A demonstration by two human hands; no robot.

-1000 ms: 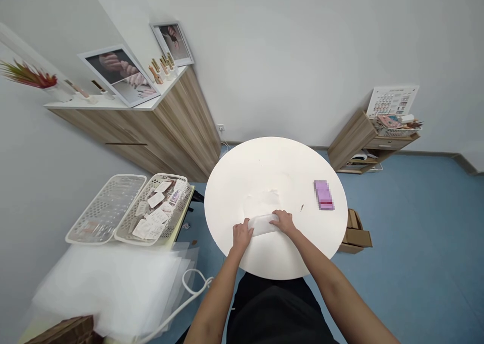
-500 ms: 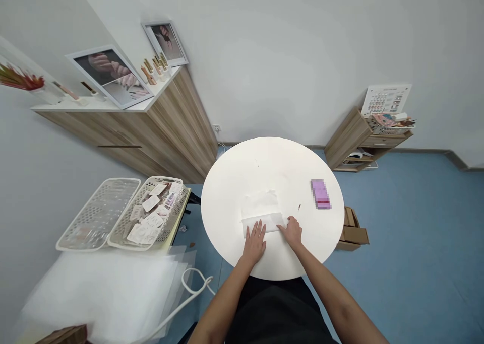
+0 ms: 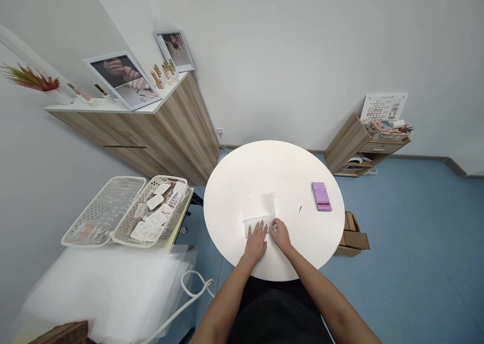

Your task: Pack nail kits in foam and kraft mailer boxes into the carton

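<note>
A thin white sheet (image 3: 254, 222) lies on the round white table (image 3: 230, 183) in front of me. Its near part is folded over into a narrow strip, and a semi-transparent flap stands out beyond the fold at the right. My left hand (image 3: 256, 242) rests flat on the folded strip with its fingers spread. At the strip's right end my right hand (image 3: 280, 234) pinches the edge of the sheet between thumb and fingers. A purple object (image 3: 321, 196), blurred by pixels, lies to the right on the table, apart from both hands.
On my left, a white basket (image 3: 130, 179) of clear packets stands beside another basket (image 3: 184, 195) of cards and packets. A stack of translucent sheets (image 3: 102, 283) lies nearer. Cardboard boxes (image 3: 354, 239) are on the floor to the right. A wooden cabinet (image 3: 181, 132) stands back left.
My right hand has moved left and drawn the sheet's right end inward, so the strip is shorter. My left hand stays flat on it. The view has shifted slightly.
</note>
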